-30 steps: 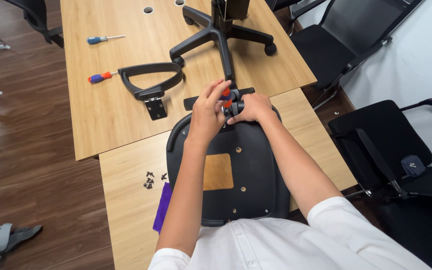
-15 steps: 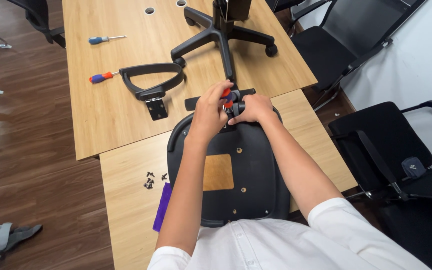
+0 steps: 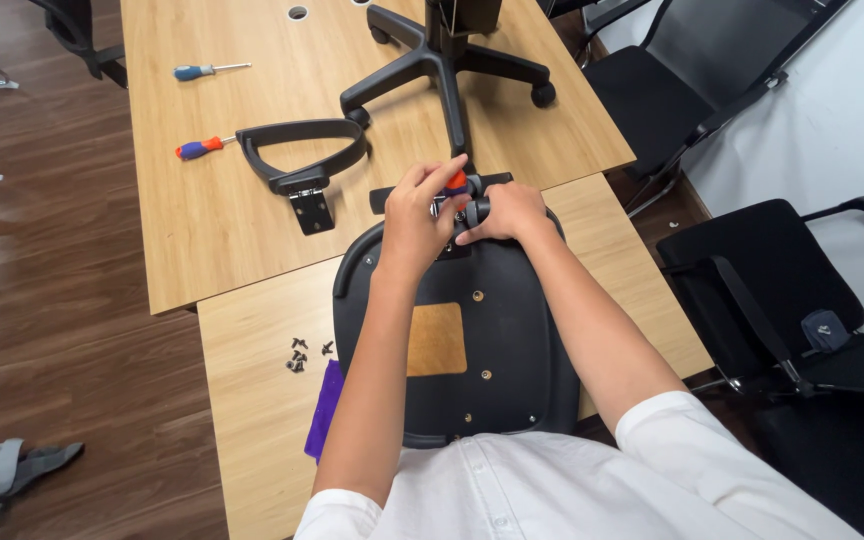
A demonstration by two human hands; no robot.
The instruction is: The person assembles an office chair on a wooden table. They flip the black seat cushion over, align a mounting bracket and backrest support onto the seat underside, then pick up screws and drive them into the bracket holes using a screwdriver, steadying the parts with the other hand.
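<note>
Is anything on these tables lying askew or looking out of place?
Nothing looks damaged. The small black screws lie loose beside the seat, near the table edge, and a purple object is half tucked under the seat.

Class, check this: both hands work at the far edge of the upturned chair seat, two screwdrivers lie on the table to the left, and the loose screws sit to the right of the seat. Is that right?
One detail is wrong. In the head view the loose screws lie to the left of the chair seat, near the purple cloth. The rest holds: the left hand and right hand work at the seat's far edge, and two screwdrivers lie on the table to the left.
</note>
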